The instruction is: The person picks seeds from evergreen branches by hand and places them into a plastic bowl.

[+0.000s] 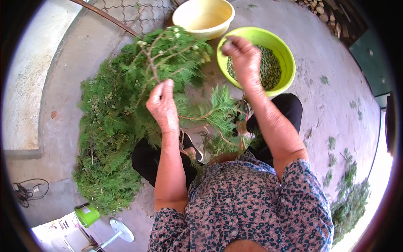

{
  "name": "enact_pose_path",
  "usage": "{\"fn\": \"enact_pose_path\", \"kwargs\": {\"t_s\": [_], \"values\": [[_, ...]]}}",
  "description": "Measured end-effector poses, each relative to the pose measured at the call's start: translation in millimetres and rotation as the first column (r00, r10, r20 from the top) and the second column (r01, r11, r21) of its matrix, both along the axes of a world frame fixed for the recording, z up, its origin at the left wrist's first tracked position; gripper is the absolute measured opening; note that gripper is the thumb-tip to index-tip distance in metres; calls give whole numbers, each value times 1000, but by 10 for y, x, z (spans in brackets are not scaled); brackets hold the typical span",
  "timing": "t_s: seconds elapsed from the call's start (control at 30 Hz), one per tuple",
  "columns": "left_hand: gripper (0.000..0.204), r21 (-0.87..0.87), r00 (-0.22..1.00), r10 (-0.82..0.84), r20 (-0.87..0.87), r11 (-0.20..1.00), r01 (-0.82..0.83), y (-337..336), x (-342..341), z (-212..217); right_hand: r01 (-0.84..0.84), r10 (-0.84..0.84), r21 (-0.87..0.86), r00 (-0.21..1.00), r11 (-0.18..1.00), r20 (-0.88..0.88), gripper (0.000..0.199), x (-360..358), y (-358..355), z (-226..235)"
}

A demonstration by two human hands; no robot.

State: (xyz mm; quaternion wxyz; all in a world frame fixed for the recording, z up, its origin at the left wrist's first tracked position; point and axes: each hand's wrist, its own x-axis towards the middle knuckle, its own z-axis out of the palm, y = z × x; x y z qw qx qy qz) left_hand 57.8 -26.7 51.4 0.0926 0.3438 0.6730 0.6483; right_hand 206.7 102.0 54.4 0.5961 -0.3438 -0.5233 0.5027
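My left hand (163, 107) is closed around the woody stem of an evergreen branch (153, 63), whose forked twigs carry a few pale green cones. Beneath and beside it spreads a large heap of cut evergreen branches (109, 143). Over the left side of a lime-green basin (289, 54), my right hand (245, 59) has its fingers pinched together and slightly blurred; what they hold, if anything, cannot be made out. Many small green cones (270, 69) lie inside that basin. Another leafy branch (220, 109) lies between my knees.
A pale yellow basin (201, 14) stands beyond the heap. A long brown stick (107, 17) lies at the far left. More cut greenery (350, 197) lies at right. A green bucket (87, 215) and dark cable (27, 192) are at lower left; stacked firewood (317, 8) is at far right.
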Motion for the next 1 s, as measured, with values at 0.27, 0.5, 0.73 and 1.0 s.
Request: {"fn": "enact_pose_path", "kwargs": {"t_s": [0.27,0.5,0.73,1.0], "values": [[18,8,981,140,134,990,-142,8,-291,15,358,-661,556,381,750,647,36,1256,543,-624],[22,-70,971,160,178,986,-150,-12,-303,47,-381,375,-418,922,825,-100,24,694,-544,-265],[19,-92,981,145,128,987,-133,-63,-335,-53,-677,235,-362,622,640,-747,10,408,-556,-326],[22,-124,978,180,104,978,-167,-112,-382,-81,-667,291,-354,655,655,-697,10,461,-570,-201]]}}
